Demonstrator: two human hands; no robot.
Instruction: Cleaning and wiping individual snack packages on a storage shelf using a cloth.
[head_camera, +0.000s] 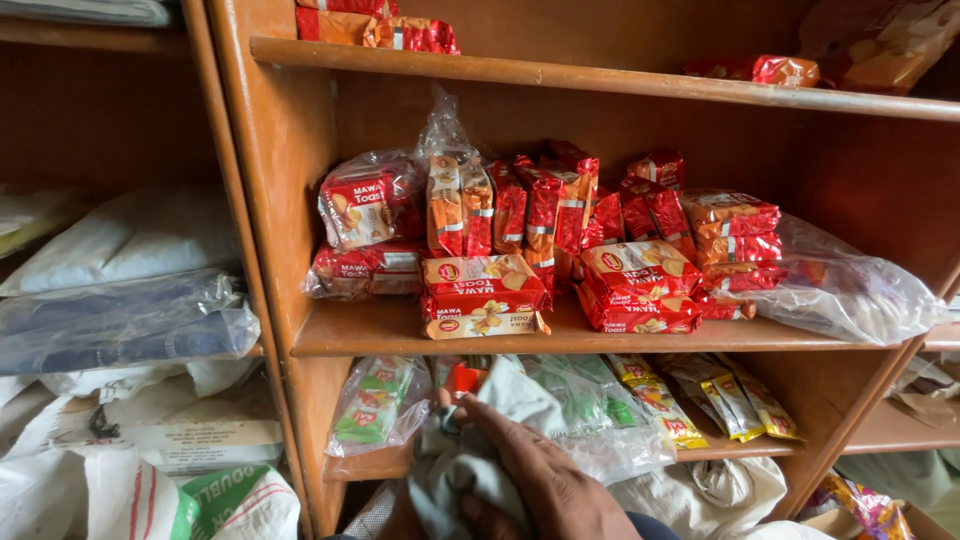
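Nearest the camera, at the bottom edge, we record one hand (545, 480), its fingers curled into a bundle of pale grey-green cloth (455, 470) and gripping it; which of the person's two hands this is we cannot tell, and no second hand shows. Just beyond the fingertips, on the lower shelf (380, 462) of a wooden rack, we list a small red packet (462, 380) touching the top of the cloth, a clear bag of green-labelled sachets (375, 402) to its left, a crumpled clear bag with green contents (590, 410) to its right, and a row of yellow-and-green sachets (715, 402) leaning farther right. Beneath the shelf, right of the hand, a white sack (715, 492) is tied at the neck. At lower left, outside the rack, we note white woven sacks (150, 495) and, above them, clear plastic bundles (120, 320) of folded goods. One level up, the middle shelf (400, 335) carries red and orange toast-biscuit packets (485, 290) stacked flat at the front, a second flat stack (640, 285) just beside them, upright packets (535, 210) behind, a clear-wrapped pair (365, 205) at the left, and a slumped clear plastic bag (850, 290) at the right end. Farthest, on the top shelf (560, 75), we enter a few more red-orange packets (385, 28) at the left and another (775, 70) toward the right.
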